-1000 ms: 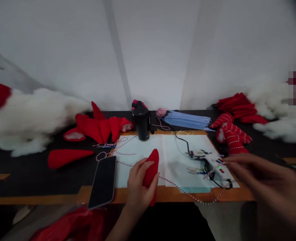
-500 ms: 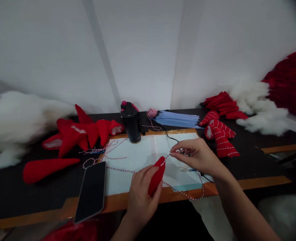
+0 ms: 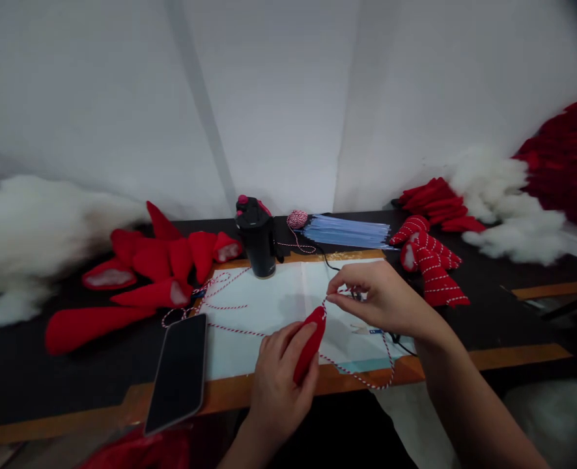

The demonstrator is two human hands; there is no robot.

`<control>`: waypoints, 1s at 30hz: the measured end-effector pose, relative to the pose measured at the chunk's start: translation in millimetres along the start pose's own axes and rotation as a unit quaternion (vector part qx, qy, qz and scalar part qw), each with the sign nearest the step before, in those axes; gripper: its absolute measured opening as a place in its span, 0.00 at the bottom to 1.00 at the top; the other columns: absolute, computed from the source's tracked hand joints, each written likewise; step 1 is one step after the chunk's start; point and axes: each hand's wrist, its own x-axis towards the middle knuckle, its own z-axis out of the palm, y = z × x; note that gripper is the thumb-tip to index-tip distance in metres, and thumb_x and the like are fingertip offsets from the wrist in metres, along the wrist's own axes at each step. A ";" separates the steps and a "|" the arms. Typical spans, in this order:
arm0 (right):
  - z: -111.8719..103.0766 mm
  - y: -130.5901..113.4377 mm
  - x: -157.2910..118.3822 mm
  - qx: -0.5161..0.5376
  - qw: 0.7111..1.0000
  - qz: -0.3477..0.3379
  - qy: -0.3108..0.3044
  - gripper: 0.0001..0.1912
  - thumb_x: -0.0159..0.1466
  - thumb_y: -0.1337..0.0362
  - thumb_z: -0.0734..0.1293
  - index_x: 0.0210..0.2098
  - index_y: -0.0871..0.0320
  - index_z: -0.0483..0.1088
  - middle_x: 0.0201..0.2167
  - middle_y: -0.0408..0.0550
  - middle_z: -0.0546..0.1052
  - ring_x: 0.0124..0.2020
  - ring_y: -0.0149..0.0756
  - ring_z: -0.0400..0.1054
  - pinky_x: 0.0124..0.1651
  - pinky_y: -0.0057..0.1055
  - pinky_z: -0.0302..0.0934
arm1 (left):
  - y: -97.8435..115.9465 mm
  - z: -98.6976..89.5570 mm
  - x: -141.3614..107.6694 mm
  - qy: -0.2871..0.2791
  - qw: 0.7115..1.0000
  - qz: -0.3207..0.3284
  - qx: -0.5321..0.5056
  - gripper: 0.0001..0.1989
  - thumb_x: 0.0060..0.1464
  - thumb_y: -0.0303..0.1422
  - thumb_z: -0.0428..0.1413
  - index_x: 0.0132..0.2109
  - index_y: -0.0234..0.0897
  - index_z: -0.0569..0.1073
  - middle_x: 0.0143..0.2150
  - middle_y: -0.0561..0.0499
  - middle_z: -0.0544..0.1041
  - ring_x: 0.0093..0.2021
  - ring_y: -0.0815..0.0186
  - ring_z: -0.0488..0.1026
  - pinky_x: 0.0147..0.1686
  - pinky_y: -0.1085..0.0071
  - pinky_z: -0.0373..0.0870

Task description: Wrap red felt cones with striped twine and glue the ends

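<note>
My left hand (image 3: pixel 281 374) is wrapped round a small red stuffed cone (image 3: pixel 310 348) above the front edge of the white paper (image 3: pixel 279 306). Just up and right of the cone's tip, my right hand (image 3: pixel 374 296) pinches a red-and-white twisted cord (image 3: pixel 324 303) between thumb and fingertips. That cord meets the tip of the cone. More cord (image 3: pixel 361 380) loops below my right hand and over the table's edge. A small blue-handled tool (image 3: pixel 374 331) lies on the paper beneath my right hand.
A black bottle (image 3: pixel 259 241) stands behind the paper; a phone (image 3: pixel 178 371) lies at the left front. Red cones (image 3: pixel 152 260) and white stuffing (image 3: pixel 39 234) are left. A cord ball (image 3: pixel 297 219), blue strips (image 3: pixel 347 231) and cord-wrapped cones (image 3: pixel 430 267) sit behind and right.
My right hand has moved slightly left, nearer the cone's tip, and the cord between them looks shorter. The held cone is more upright. At left, one red cone has toppled towards the front.
</note>
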 end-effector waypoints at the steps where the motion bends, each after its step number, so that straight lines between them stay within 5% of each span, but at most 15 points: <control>1: 0.7 -2.1 1.8 -0.001 1.000 -0.002 -0.001 0.03 0.62 0.67 0.68 0.34 0.56 0.76 0.30 0.41 0.79 0.30 0.30 0.69 0.33 0.25 0.57 | 0.3 -0.1 0.1 0.000 1.000 0.002 -0.001 0.24 0.58 0.25 0.54 0.61 0.41 0.63 0.53 0.43 0.72 0.51 0.57 0.71 0.49 0.60 0.70; 30: 23.4 4.5 21.1 -0.015 0.999 0.004 -0.041 0.04 0.62 0.63 0.70 0.34 0.56 0.76 0.30 0.41 0.78 0.31 0.29 0.67 0.35 0.26 0.54 | -0.2 0.0 -6.3 -0.026 0.998 -0.040 -0.046 0.31 0.58 0.25 0.53 0.67 0.44 0.57 0.56 0.42 0.68 0.54 0.57 0.68 0.53 0.59 0.69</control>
